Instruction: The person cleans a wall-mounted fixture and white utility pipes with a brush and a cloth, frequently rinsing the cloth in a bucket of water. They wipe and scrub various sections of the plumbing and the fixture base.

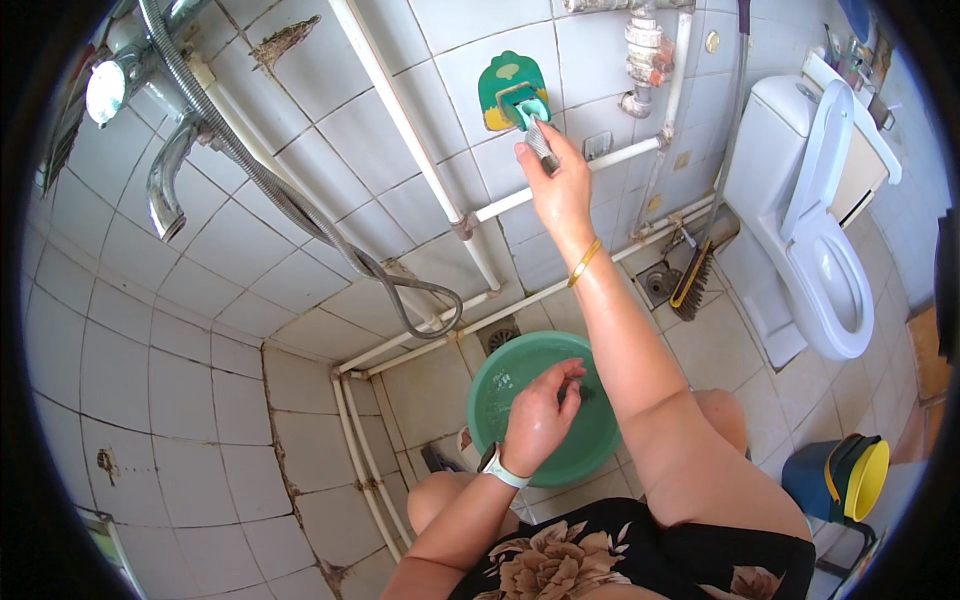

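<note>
My right hand [562, 187] reaches up to the tiled wall, its thumb and fingers closed on a small grey-white tube-like item [541, 144]. The top of this item meets a teal holder [531, 109] fixed on a green and yellow wall plate [513, 81]; whether it sits inside the holder I cannot tell. Over a green plastic basin [487, 435] on the floor is my left hand [538, 420], with fingers curled. Something small and dark shows by its fingertips, but whether the hand holds it is unclear. The basin has water and some suds in it.
A chrome faucet [169, 180] and a looping shower hose [330, 232] are at the upper left. White pipes [397, 112] run along the wall and floor. To the right stand a broom [693, 281], a white toilet [817, 225] with its lid raised, and a blue and yellow bucket [817, 476].
</note>
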Action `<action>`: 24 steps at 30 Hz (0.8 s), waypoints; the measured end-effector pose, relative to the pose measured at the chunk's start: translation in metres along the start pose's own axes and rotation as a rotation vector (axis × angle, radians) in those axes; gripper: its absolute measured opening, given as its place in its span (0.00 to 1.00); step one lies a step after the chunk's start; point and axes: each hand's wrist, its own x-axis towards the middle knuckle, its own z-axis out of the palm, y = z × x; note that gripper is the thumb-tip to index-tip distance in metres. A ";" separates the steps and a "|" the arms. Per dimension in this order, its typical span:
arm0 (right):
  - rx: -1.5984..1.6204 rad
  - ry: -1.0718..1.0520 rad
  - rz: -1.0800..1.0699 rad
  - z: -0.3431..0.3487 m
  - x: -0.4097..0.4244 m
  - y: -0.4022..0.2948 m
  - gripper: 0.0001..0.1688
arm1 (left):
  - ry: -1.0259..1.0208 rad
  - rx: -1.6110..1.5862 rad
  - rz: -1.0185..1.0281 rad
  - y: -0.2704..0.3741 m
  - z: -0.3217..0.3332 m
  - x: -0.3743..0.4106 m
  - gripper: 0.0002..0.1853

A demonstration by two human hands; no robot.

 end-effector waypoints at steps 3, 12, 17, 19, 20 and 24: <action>0.243 -0.080 0.130 0.000 0.008 0.011 0.26 | -0.017 -0.031 -0.006 0.003 -0.001 0.001 0.15; -0.024 -0.079 -0.079 0.017 0.001 0.025 0.37 | -0.048 0.013 -0.002 0.013 0.005 -0.001 0.13; 0.319 0.041 0.230 0.036 -0.004 -0.011 0.23 | -0.080 0.109 0.087 -0.004 0.013 -0.004 0.12; 0.155 0.147 0.119 0.040 0.003 -0.010 0.15 | -0.096 0.107 0.084 -0.007 0.016 -0.002 0.11; 0.030 0.141 0.102 0.037 0.005 -0.009 0.14 | -0.089 0.099 0.080 -0.007 0.018 -0.001 0.11; -0.305 0.121 -0.068 0.029 0.015 -0.003 0.12 | -0.044 0.059 0.094 0.001 0.019 0.006 0.11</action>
